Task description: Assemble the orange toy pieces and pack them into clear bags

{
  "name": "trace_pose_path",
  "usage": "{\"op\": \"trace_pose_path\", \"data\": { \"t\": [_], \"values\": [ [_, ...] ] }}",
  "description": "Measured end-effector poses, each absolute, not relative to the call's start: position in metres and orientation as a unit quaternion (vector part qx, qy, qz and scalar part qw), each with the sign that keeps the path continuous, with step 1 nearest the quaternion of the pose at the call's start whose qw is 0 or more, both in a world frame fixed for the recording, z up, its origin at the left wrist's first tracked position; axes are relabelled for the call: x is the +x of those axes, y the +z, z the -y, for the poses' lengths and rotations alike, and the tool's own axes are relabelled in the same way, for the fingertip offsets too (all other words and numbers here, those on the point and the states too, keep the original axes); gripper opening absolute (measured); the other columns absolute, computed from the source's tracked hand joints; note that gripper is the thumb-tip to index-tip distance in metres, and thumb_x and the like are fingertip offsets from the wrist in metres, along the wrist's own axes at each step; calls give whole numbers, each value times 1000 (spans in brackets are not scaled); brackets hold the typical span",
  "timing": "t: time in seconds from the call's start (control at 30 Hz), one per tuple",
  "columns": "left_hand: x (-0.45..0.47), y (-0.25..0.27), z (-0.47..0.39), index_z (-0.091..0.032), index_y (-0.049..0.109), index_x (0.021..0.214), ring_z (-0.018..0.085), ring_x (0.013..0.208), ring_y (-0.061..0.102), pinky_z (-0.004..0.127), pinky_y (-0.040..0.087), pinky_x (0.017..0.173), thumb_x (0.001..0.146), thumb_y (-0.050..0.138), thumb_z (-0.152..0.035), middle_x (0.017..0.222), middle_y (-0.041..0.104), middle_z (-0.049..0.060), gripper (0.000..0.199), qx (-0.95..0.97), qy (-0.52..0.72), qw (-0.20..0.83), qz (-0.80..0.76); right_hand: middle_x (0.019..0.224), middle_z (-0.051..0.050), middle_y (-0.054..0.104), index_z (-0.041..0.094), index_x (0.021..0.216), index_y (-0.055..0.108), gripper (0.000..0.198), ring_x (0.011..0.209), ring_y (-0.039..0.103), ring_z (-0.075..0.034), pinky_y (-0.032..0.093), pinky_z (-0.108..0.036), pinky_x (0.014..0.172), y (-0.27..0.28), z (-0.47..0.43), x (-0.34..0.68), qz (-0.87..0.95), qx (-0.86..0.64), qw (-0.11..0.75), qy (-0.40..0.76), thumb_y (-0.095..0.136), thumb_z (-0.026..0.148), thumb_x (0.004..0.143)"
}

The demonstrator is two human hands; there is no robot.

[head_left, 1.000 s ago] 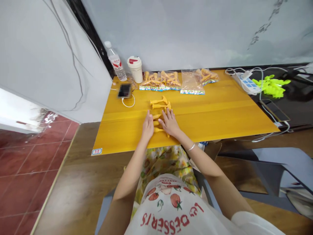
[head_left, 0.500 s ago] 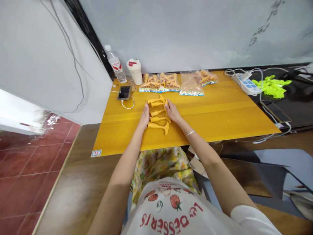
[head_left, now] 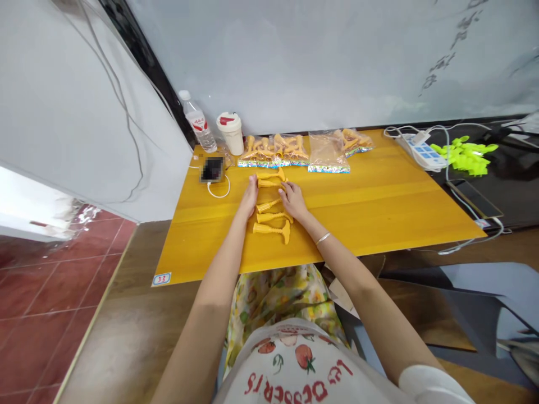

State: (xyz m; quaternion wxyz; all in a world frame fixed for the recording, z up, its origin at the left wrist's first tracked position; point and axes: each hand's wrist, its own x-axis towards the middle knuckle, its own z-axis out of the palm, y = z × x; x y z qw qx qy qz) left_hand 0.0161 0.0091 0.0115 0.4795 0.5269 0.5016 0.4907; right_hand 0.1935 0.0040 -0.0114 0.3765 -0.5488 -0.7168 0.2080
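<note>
Several yellow-orange plastic toy hammers lie in a column in front of me, handles left and heads right. The farthest toy hammer and the second one lie close together, with a gap before the middle hammer. Nearest me is another toy hammer. My left hand stands on edge with fingers stretched out, against the handle ends of the far pair. My right hand has its thumb and fingers around the head of the second hammer, partly covering it and the middle hammer's head.
Along the back are clear bags of toy hammers, a flat clear bag, a lidded cup and a water bottle. A plugged-in phone lies left. To the right are a power strip and bright green pieces.
The two farthest hammers have shifted away from me with my hands, widening the gap to the middle one. The nearer hammers stay put; the whole view has tilted slightly.
</note>
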Motion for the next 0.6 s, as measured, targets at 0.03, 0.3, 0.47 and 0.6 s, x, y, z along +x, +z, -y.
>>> {"op": "trace_pose_path", "data": {
  "t": [0.03,0.3,0.47,0.6],
  "values": [
    [16,13,-11,-25,30,156,19,154,17,38,20,126,93,3,-72,165,27,2,83,516,494,492,-499,138,-20,51,16,136,58,63,133,44,-31,30,-50,118,-11,-5,194,716,-548,378,210,33,60,98],
    [-3,14,11,-24,40,149,24,154,23,41,20,126,89,41,-73,165,27,7,77,530,467,440,-555,135,-16,57,20,134,59,55,129,49,-29,35,-47,115,-7,-1,208,734,-508,388,231,48,56,93],
    [-21,21,49,-20,71,97,34,145,38,52,22,123,74,74,-53,148,49,15,41,677,353,302,-571,122,-15,62,17,130,62,48,99,64,-25,51,-43,100,-10,-4,216,698,-535,394,268,57,40,88],
    [-22,27,46,-22,73,87,35,142,41,56,17,124,75,75,-36,142,54,12,19,683,341,290,-576,120,-14,65,15,128,63,44,99,65,-23,52,-40,99,-11,-7,215,687,-533,405,282,55,36,90]
  ]
}}
